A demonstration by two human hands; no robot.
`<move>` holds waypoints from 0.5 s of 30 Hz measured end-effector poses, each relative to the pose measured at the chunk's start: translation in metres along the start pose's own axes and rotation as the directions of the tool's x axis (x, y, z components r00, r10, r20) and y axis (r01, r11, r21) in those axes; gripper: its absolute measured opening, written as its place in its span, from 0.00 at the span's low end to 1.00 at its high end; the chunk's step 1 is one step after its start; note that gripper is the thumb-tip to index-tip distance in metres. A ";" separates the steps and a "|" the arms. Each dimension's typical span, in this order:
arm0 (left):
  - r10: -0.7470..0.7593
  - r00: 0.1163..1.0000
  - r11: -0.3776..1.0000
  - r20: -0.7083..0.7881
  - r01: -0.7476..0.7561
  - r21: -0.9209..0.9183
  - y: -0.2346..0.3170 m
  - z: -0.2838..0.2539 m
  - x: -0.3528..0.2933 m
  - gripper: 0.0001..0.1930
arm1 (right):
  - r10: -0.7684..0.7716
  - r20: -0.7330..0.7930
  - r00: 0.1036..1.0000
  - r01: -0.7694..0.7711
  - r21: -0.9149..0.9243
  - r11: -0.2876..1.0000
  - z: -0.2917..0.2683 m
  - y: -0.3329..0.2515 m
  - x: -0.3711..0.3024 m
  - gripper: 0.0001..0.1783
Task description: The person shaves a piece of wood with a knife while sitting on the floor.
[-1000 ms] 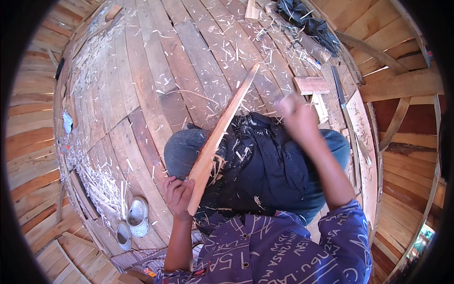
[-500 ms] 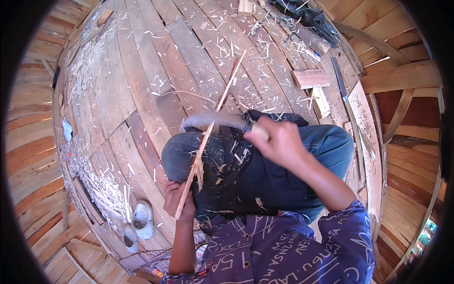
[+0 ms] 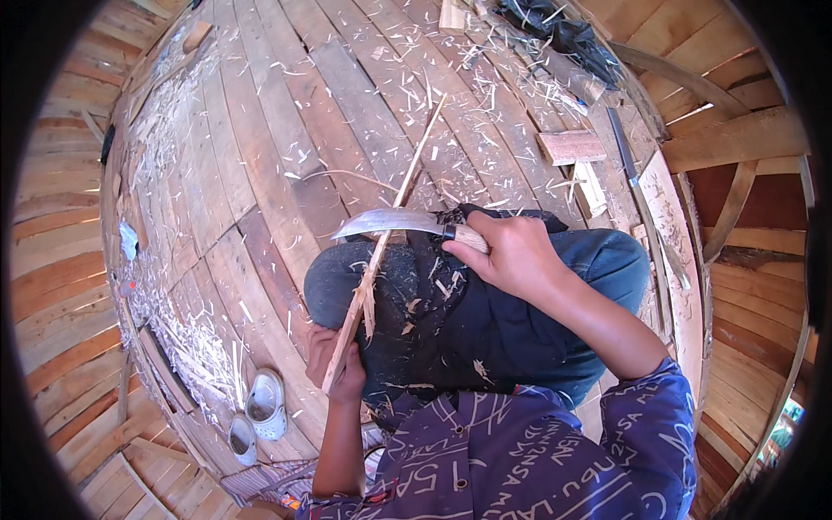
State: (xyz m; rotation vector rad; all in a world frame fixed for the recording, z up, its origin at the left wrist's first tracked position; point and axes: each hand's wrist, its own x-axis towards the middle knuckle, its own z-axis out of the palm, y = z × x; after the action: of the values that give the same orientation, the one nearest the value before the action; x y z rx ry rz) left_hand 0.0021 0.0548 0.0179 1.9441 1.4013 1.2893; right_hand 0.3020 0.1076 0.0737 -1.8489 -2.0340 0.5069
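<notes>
My left hand (image 3: 336,362) grips the long thin wooden stick (image 3: 386,251).
My right hand (image 3: 511,253) is closed on the curved steel knife (image 3: 394,223), blade touching it.

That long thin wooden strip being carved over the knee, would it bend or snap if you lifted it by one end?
The strip looks long and very thin, so it would probably flex and feel light. It has a split near the knife, so it may crack there. The left hand grips its lower end firmly, suggesting some stiffness.

No packages, labels, signs or screens show (only bare timber).
</notes>
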 end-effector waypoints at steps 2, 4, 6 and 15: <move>0.015 1.000 1.000 -0.001 -0.015 0.000 -0.001 -0.004 -0.001 0.08 | 0.166 -0.109 0.980 -0.156 0.096 0.983 0.001 0.021 0.012 0.24; 0.025 0.999 0.995 0.037 -0.029 0.094 0.003 -0.001 0.004 0.09 | 0.174 -0.053 0.983 -0.179 -0.109 0.978 -0.015 0.057 0.030 0.25; 0.002 0.999 0.994 0.038 -0.006 0.105 0.004 0.001 0.004 0.09 | 0.197 -0.138 0.971 -0.197 0.014 0.980 0.002 0.050 0.022 0.25; 0.000 0.998 1.000 0.059 0.000 -0.006 -0.004 0.000 -0.001 0.04 | 0.561 -0.163 0.812 -0.494 0.322 0.808 -0.022 0.122 0.040 0.28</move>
State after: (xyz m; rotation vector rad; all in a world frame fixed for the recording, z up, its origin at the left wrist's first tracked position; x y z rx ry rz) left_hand -0.0005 0.0552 0.0144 1.9620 1.3674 1.2241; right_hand 0.4156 0.1589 0.0344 -2.1727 -1.1943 0.6136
